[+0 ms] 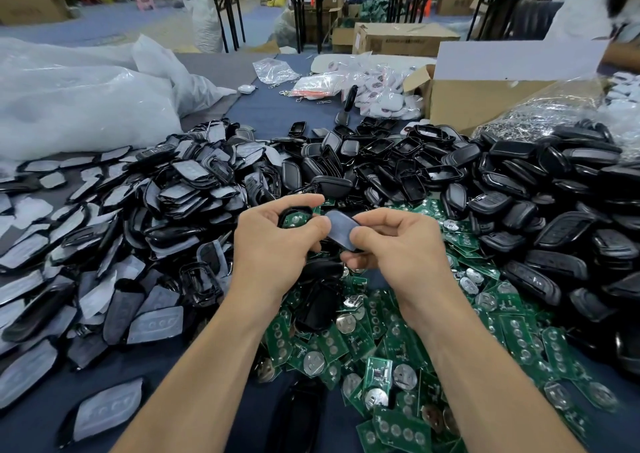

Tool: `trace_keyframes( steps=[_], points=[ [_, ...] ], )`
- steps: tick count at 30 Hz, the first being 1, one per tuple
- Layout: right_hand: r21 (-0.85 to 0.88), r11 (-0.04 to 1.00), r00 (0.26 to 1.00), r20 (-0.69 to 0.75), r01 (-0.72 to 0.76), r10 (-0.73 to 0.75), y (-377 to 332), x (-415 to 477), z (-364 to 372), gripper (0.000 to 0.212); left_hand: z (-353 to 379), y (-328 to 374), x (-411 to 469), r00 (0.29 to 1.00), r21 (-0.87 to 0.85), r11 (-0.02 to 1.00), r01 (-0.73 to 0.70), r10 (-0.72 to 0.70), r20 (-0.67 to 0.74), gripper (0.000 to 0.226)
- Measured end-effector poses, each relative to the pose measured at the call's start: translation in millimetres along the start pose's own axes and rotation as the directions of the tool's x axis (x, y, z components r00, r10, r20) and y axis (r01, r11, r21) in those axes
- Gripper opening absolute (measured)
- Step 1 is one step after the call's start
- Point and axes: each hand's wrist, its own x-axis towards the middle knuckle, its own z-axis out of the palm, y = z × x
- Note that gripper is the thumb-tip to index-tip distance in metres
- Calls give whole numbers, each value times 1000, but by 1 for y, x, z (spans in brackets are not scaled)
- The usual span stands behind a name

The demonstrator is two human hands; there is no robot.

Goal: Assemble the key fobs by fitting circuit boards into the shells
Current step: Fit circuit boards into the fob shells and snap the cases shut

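Observation:
My left hand [277, 238] grips a black key fob shell [294, 214] with a green circuit board lying in it. My right hand [394, 241] pinches a grey shell cover [341, 229] between thumb and fingers, held just right of the shell and touching my left thumb. Both hands hover above a heap of green circuit boards [381, 355] with round battery clips. A pile of front covers with film [131, 231] lies to the left. Black shell halves [519, 203] are heaped behind and to the right.
Large white plastic bags [79, 99] sit at the far left. A cardboard box [485, 96] and a bag of metal rings [547, 113] stand at the back right. White fobs in bags [377, 89] lie behind the piles. A person in white [595, 6] sits at the far right.

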Motion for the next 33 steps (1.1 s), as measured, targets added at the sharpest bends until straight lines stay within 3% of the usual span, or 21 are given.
trace_keyframes(
  steps=[3,5,8,10,15,20,23,25,27,33],
  points=[
    [38,999,998,47,-37,35,-3,-3,0,16,-1,2,0,1000,-24,1000,2,-1,10,31],
    [126,977,974,175,-170,146,-8,-2,-3,3,-7,2,3,999,-68,997,29,-27,35,37],
    [160,929,889,381,-334,254,-16,-1,-19,31,-12,4,5,980,-149,985,87,-58,190,35],
    [166,910,840,474,-381,265,-19,-3,-26,36,-14,6,3,958,-188,976,106,-50,282,31],
    [197,863,729,638,-465,247,-13,-6,-25,45,-13,5,3,955,-212,972,104,-39,293,28],
    [262,851,751,627,-455,209,-7,-2,-18,35,-12,7,2,956,-245,953,180,-111,271,32],
    [337,820,778,598,-462,193,-6,0,-18,34,-10,7,5,951,-314,904,291,-237,199,18],
    [375,805,813,543,-460,212,-6,1,-14,36,-6,6,6,950,-387,868,312,-271,157,28],
    [385,811,842,490,-442,226,-4,1,-10,39,-4,7,4,961,-408,870,278,-250,121,35],
    [309,897,918,337,-317,208,1,0,3,27,0,9,0,982,-252,949,189,-179,60,44]
  ],
)
